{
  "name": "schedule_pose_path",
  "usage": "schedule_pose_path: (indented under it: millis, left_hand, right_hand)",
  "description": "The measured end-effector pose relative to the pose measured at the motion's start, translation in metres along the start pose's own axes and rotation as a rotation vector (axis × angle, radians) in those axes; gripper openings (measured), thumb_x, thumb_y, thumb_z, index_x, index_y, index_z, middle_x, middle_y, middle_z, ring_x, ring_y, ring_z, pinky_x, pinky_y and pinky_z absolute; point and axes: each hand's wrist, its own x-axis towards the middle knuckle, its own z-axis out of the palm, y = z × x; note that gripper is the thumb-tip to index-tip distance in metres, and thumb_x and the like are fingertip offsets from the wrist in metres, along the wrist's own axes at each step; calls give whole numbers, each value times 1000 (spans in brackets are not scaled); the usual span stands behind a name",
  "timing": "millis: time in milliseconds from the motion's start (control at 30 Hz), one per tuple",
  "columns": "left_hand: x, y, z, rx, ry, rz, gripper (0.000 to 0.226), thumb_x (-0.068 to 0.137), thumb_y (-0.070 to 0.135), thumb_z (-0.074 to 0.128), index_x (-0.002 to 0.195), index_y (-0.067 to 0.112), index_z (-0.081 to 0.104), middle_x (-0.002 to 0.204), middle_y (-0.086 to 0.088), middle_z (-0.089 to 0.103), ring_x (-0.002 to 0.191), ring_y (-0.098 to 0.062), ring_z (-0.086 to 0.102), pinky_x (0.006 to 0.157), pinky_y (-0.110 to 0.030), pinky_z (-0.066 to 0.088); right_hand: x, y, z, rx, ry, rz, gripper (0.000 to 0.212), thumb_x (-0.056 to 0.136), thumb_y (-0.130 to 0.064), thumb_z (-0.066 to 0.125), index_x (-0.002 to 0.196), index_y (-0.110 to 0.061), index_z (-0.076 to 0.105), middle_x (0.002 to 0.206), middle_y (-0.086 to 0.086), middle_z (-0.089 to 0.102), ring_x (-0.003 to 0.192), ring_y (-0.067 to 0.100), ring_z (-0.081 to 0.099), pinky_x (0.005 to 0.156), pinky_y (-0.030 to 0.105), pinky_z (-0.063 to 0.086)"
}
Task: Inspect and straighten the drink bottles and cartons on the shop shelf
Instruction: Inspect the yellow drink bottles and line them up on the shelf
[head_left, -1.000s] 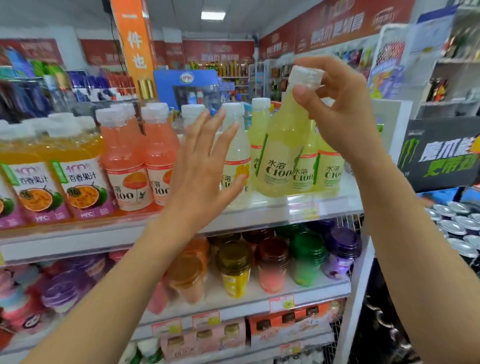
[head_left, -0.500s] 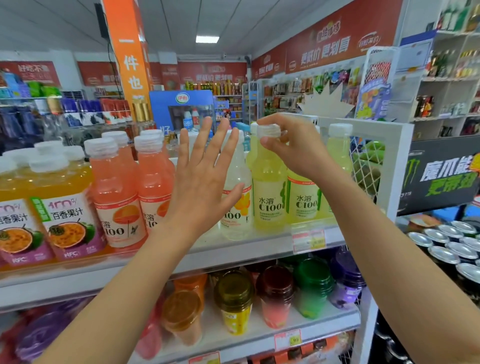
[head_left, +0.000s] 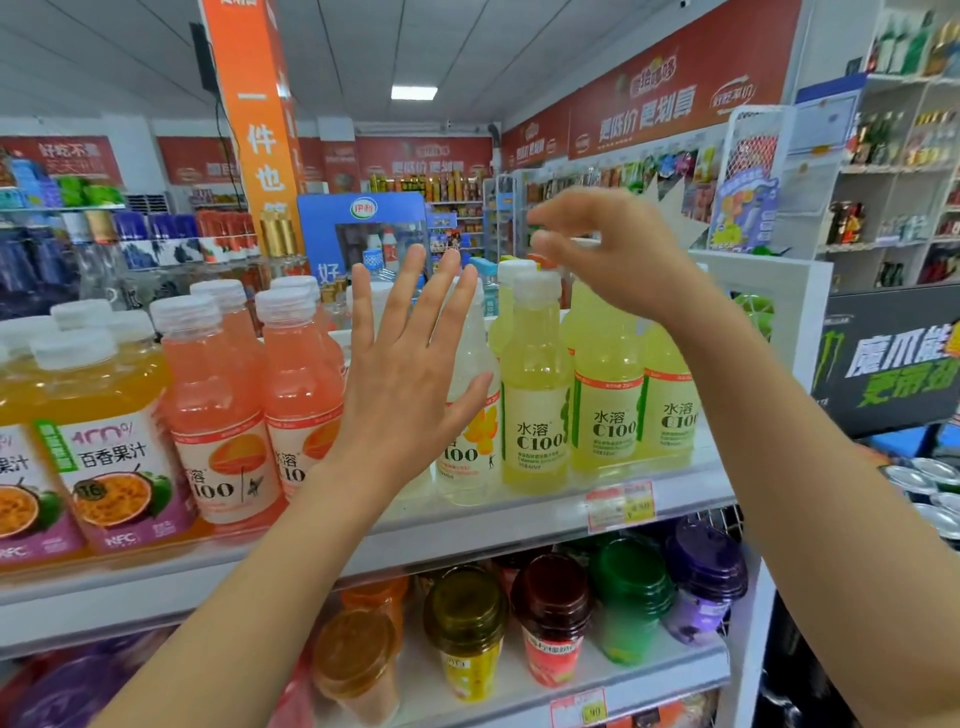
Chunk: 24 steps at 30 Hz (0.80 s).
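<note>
- Right hand (head_left: 613, 254), above the yellow C100 bottle (head_left: 535, 395): fingertips motion-blurred.
- Pale C100 bottle (head_left: 470, 441), just left of it: label half hidden by the left hand (head_left: 410, 374).
- Price tag (head_left: 621, 506), below-right of it: print unreadable.
- Passion-fruit juice bottle (head_left: 21, 467), far left of it: cut off by the frame edge.

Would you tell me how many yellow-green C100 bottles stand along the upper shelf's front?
3, side by side: left bottle, middle bottle, right bottle; more may be hidden behind.

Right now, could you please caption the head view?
Left hand raised flat before the C100 bottles; right hand hovers over a yellow bottle.
</note>
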Motion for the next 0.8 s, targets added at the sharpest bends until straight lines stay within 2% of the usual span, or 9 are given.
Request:
schedule_pose_path:
  millis: [100,200,333,400,467,567,600,700,800]
  left_hand:
    - [4,0,0,-1,4,-7,75,95,53,38,155,11,26,163,-8,23,152,-31,11,120,-62,0]
    - [8,0,0,-2,-5,-14,72,96,53,38,155,13,28,162,-8,26,152,-31,12,119,-63,1]
    - [11,-2,-2,-12,-11,-14,68,96,53,37,152,16,35,160,-6,32,151,-31,19,119,-63,2]
    - [13,-3,-4,-19,-13,-21,65,96,53,38,150,17,38,158,-7,35,149,-31,24,119,-63,2]
    - [13,-3,-5,-25,-20,-31,63,95,52,40,148,18,41,155,-7,40,148,-31,29,119,-62,3]
    - [12,-2,-4,-29,-23,-40,61,94,49,42,147,19,43,151,-7,45,145,-30,35,120,-62,3]
    - [13,-3,-4,-31,-22,-42,61,94,49,43,147,19,43,150,-7,46,144,-30,36,120,-62,4]
    - [14,-3,-6,-43,-28,-50,60,93,47,45,146,20,44,148,-7,49,142,-30,39,119,-62,8]
    - [15,-3,-6,-57,-37,-58,58,92,47,45,144,20,46,146,-6,51,140,-29,41,118,-62,12]
  right_hand:
    - [28,-1,-6,-22,-13,11,30,98,-30,59,122,-14,67,115,-2,68,98,10,61,89,26,48]
    - [52,4,7,-52,-234,63,29,97,-29,61,119,-12,68,116,-1,68,97,14,62,84,26,48]
    - [73,17,28,-74,-444,175,30,93,-35,66,114,-15,70,118,1,66,97,25,68,78,34,58]
    - [81,20,30,-77,-508,221,27,91,-34,68,110,-14,68,106,3,67,83,21,68,58,26,56]
    - [86,21,32,-105,-570,284,26,91,-32,70,107,-12,66,94,3,66,64,15,64,42,19,47]
    - [93,24,37,-204,-703,339,37,88,-36,72,103,-2,67,97,12,71,54,15,66,43,22,50]
    - [94,24,39,-190,-731,363,37,88,-34,74,99,1,68,91,13,71,50,14,66,42,22,49]
    - [94,26,40,-136,-685,363,33,88,-32,74,88,1,68,67,9,64,36,9,58,35,17,40]
    - [92,31,39,-115,-567,352,40,86,-40,74,71,-5,61,54,4,60,38,11,57,39,18,40]
